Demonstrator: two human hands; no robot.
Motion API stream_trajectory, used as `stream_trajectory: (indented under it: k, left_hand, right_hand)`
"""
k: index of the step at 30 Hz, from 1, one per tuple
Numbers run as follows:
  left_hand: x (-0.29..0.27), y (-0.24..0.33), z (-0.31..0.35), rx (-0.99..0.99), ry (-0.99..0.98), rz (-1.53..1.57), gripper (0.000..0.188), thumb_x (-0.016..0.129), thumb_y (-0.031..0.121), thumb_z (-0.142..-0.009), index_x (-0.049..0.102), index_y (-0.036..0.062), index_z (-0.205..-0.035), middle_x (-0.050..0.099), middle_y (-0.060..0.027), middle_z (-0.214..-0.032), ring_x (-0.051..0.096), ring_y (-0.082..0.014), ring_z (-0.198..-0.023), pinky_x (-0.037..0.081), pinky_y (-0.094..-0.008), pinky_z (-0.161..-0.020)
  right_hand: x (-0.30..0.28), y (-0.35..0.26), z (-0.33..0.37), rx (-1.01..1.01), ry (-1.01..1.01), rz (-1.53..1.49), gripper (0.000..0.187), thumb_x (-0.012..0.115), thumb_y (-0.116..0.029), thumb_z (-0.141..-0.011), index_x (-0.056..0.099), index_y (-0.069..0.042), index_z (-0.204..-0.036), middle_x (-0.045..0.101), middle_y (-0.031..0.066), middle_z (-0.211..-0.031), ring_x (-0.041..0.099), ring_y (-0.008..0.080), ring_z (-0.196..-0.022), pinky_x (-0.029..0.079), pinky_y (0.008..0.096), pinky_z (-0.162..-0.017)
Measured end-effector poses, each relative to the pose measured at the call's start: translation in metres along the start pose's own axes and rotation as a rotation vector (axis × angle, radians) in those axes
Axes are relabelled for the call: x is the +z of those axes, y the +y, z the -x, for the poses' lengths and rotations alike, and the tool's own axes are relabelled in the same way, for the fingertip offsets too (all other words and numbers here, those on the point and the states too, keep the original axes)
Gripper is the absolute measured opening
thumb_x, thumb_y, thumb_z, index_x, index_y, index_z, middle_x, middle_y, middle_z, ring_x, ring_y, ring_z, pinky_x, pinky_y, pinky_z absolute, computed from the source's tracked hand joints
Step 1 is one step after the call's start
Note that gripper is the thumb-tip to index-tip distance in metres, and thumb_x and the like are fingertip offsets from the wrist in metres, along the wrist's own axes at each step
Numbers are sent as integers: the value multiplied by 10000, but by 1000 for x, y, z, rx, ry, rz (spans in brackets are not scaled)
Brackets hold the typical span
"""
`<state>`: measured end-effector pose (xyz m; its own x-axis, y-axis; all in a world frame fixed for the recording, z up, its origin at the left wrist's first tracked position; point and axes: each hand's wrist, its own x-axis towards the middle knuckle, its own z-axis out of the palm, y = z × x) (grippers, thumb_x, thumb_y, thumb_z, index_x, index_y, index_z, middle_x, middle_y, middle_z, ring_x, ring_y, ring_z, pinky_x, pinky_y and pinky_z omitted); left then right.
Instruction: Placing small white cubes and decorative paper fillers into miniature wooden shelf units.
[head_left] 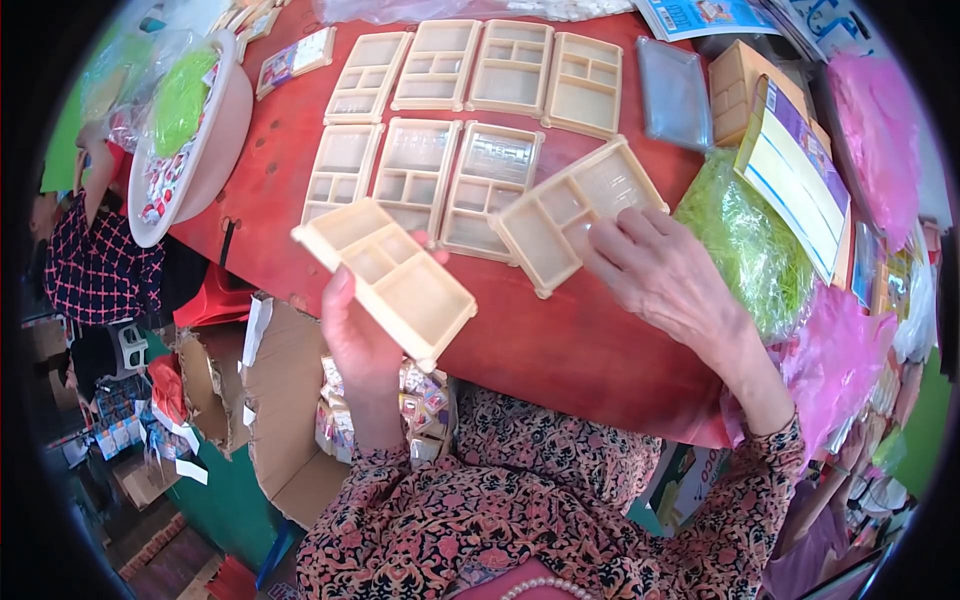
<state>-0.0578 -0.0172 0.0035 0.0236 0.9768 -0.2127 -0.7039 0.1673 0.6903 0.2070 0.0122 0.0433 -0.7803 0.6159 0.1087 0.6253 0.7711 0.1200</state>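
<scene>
My left hand (362, 335) holds a cream plastic compartment tray (425, 300) tilted above the table's near edge, thumb at its side and fingers mostly hidden beneath. My right hand (660, 280) is closed at the near right part of a second cream tray (548, 262), which sits askew on the table. Its bent fingertips cover part of that tray's compartments, so their exact grip is partly hidden. Beyond both hands, several like trays, including a far one (436, 65) and a nearer one (410, 170), lie in two rows.
The red table (560, 340) bears a white basin (215, 150) of small wrapped pieces at the left. To the right lie bagged green shreds (750, 240), a printed card sheet (800, 185), a stack of clear covers (675, 90) and pink bags (875, 130). A cardboard box (285, 400) stands below left.
</scene>
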Motion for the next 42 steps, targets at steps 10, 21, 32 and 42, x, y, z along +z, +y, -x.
stream_trajectory:
  k: [10,21,32,42]
  left_hand:
    - [4,-13,1,-103,-47,23,631,457,401,-874,317,10,-1349,498,-260,-1202,541,-417,-1056,470,-499,-873]
    - [12,-24,-2,-148,-76,-91,637,386,445,-895,315,9,-1354,512,-243,-1186,552,-395,-1034,493,-490,-844]
    - [14,-27,3,-170,-78,-101,646,375,452,-906,297,-5,-1356,519,-237,-1177,554,-385,-1035,487,-472,-860]
    - [34,-33,1,-187,-156,-24,632,464,393,-877,315,-20,-1333,510,-257,-1185,534,-417,-1068,441,-503,-918]
  right_hand:
    - [21,23,12,-28,-124,73,172,574,-78,-635,537,-14,-790,495,75,-861,522,212,-811,461,314,-768]
    - [41,2,0,236,-38,-317,320,552,27,-695,488,23,-1009,448,168,-1174,488,306,-1094,445,372,-912]
    - [43,4,-10,190,-73,-359,302,562,31,-648,470,30,-936,445,164,-1051,482,323,-1042,448,386,-873]
    - [48,17,0,146,59,-385,292,547,-39,-692,494,14,-974,461,180,-1101,465,330,-1080,438,387,-882]
